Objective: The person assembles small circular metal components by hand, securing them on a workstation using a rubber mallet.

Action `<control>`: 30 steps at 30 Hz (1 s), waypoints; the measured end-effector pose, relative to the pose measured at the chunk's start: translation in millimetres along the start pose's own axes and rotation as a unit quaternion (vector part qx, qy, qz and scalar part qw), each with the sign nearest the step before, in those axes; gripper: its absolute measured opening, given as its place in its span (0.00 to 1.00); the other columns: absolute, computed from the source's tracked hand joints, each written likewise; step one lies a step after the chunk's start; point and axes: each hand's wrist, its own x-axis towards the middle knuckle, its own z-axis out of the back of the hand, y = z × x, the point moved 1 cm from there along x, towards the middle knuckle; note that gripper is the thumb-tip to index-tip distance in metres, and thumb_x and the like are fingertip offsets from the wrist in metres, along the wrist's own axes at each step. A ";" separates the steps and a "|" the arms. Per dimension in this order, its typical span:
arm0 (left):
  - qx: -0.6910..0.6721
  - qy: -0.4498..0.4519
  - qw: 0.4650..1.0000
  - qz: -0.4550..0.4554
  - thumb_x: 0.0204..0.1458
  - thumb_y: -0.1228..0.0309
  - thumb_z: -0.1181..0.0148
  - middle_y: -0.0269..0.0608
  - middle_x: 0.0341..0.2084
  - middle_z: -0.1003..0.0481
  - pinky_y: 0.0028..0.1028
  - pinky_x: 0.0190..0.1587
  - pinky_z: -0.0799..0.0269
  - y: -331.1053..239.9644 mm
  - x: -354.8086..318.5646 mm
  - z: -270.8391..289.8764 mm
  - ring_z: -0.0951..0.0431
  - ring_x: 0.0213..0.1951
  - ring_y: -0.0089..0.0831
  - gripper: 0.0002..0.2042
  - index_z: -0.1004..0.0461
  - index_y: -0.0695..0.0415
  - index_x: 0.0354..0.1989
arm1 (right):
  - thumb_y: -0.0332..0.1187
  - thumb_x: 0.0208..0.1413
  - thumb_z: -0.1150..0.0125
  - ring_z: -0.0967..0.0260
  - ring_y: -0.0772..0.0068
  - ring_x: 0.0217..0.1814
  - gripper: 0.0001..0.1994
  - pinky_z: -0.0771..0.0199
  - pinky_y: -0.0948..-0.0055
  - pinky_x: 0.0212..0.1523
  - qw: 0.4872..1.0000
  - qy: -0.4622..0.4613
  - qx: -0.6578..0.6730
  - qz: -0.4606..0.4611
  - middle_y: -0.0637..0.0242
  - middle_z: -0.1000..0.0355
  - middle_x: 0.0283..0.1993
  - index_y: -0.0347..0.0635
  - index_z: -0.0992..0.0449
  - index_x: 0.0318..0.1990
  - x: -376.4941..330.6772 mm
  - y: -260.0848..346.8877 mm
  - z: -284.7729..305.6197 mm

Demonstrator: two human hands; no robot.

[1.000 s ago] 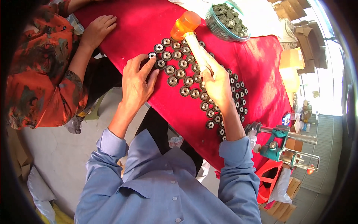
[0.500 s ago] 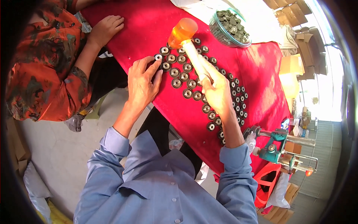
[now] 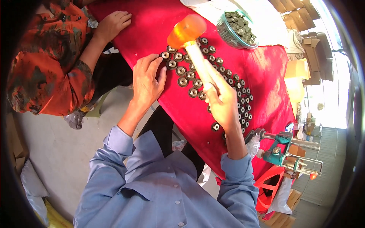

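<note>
The pale handle of a mallet [image 3: 197, 57] with an orange, see-through head is gripped in my right hand [image 3: 223, 102]. Its head is held over the far end of several small black wheels with metal centres [image 3: 181, 71], hiding some of them. My left hand [image 3: 146, 79] is open, fingers apart, at the left edge of the group. Its fingertips are close beside one wheel [image 3: 165, 55]; whether they touch it I cannot tell. The wheels lie flat on a red cloth [image 3: 152, 30] in a band running toward the near right, partly covered by my right hand and forearm.
A clear tub [image 3: 224, 36] of dark metal discs stands at the far side. On the right is a green clamp-like metal device [image 3: 279, 150], with a red bag [image 3: 266, 190] below it. Another person's hand [image 3: 114, 24] rests on the cloth at far left. Cardboard boxes [image 3: 315, 53] are stacked beyond.
The mallet head looks larger and a little higher, lifted toward me. My left fingertips have come off the wheel they were on and curl slightly back. The other person's hand has shifted slightly.
</note>
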 end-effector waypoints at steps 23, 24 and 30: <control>0.008 0.035 0.998 0.049 0.37 0.70 0.23 0.55 0.60 0.30 0.46 0.66 0.34 -2.4 -8.6 11.8 0.31 0.62 0.53 0.33 0.30 0.62 0.54 | 0.22 0.67 0.47 0.34 0.85 0.29 0.29 0.28 0.80 0.32 1.000 0.003 0.000 0.007 0.69 0.21 0.44 0.43 0.32 0.76 -55.5 25.3 9.8; 0.007 0.036 0.998 0.050 0.37 0.70 0.23 0.55 0.60 0.30 0.46 0.66 0.34 -4.4 -8.3 10.4 0.31 0.62 0.53 0.33 0.30 0.62 0.54 | 0.21 0.67 0.46 0.34 0.86 0.29 0.28 0.28 0.80 0.32 1.000 0.000 0.000 -0.006 0.68 0.19 0.46 0.43 0.31 0.75 -56.8 27.2 9.5; -0.015 0.038 0.998 0.050 0.37 0.68 0.21 0.55 0.61 0.32 0.48 0.67 0.36 -5.4 -9.5 8.6 0.33 0.64 0.54 0.34 0.30 0.63 0.54 | 0.20 0.67 0.45 0.27 0.81 0.41 0.26 0.21 0.76 0.38 0.998 0.008 -0.052 0.031 0.57 0.24 0.69 0.39 0.29 0.73 -55.6 -7.5 -8.6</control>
